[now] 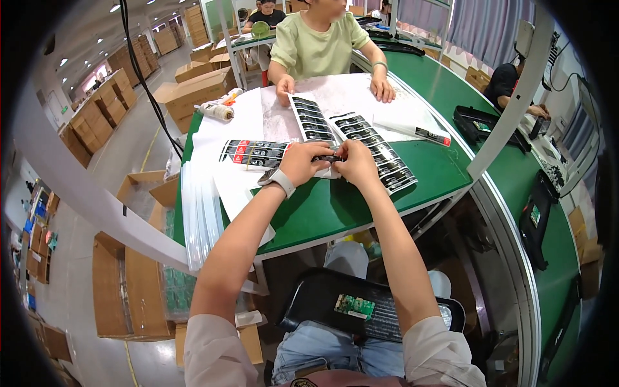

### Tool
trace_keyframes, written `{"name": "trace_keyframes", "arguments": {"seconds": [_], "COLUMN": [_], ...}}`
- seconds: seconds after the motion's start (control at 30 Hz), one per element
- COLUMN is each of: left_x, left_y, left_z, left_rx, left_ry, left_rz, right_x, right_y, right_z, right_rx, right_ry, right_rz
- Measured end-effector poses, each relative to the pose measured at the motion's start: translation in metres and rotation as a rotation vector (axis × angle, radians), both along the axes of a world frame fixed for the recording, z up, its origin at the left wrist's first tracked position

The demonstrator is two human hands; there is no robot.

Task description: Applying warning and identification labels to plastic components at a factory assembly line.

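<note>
Over the green table (309, 226), my left hand (302, 164) and my right hand (357, 162) meet with fingers pinched. Between them is a small dark strip (327, 158), partly hidden by my fingers; I cannot tell its exact kind. A sheet of black labels (385, 158) lies beside my right hand. Left of my left hand lies a stack of black and red labels (253, 153). Another label sheet (312, 119) stands tilted just beyond my hands, held by a person opposite. Across my lap rests a black plastic housing (316, 300) with a green circuit board (354, 307) in it.
Clear plastic strips (196, 213) hang over the table's left edge. A rolled sheet (416, 129) lies at the right, and a white bottle (218, 111) lies at the far left. Cardboard boxes (106, 284) stand on the floor. A green conveyor (509, 187) carries black housings.
</note>
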State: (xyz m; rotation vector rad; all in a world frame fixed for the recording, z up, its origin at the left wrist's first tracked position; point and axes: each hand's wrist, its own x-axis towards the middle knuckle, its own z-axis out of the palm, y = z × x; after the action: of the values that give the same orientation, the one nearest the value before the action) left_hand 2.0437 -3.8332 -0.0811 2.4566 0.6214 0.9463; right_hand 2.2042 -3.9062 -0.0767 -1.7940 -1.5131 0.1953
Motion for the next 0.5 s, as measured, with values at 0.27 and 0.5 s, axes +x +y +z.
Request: {"name": "trace_keyframes", "arguments": {"seconds": [0.27,0.5], "left_x": [0.004,-0.007], "left_y": [0.008,0.034], "left_z": [-0.008,-0.003], "left_rx": [-0.002,-0.602], "left_ry": [-0.025,-0.024], "left_rz": [-0.101,-0.087], "right_x": [-0.017,-0.045], "right_y": [-0.026,-0.016], "right_z": [-0.013,-0.015], "right_rx": [0.369,0.543], "right_ry": [-0.180,-0.271], "right_rz": [-0.136,-0.083]}}
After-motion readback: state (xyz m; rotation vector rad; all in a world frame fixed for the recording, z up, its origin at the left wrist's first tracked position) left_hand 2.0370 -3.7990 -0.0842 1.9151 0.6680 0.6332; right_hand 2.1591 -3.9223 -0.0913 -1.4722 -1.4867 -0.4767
